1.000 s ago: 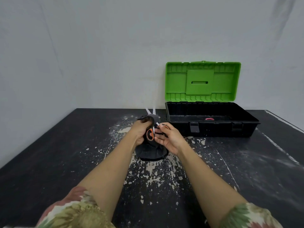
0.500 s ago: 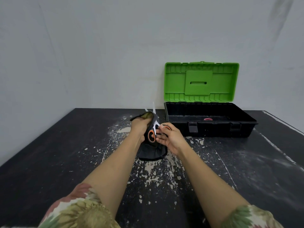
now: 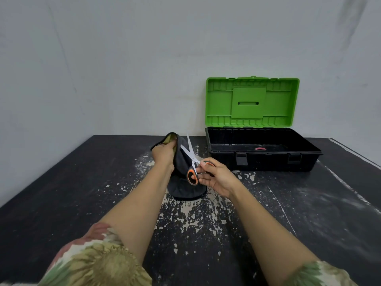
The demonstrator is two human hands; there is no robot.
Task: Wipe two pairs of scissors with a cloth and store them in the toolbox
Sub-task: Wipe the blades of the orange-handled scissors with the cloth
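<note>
one view only, head cam, wide-angle, so no 2nd view to share w/. it sits above the near edge of the desk (image 3: 61, 182) and looks fwd and down along both forearms. the hands, left (image 3: 164, 154) and right (image 3: 216, 176), meet near frame centre, mid-range, arms reaching out from the bottom corners w/ floral sleeves (image 3: 92, 263) close to the lens. desk fills the lower half; the wall (image 3: 123, 58) fills the upper half, facing the cam. the open toolbox (image 3: 261, 153) sits right of centre at the desk's far edge, against the wall. straight lines bow toward the frame edges.
</note>
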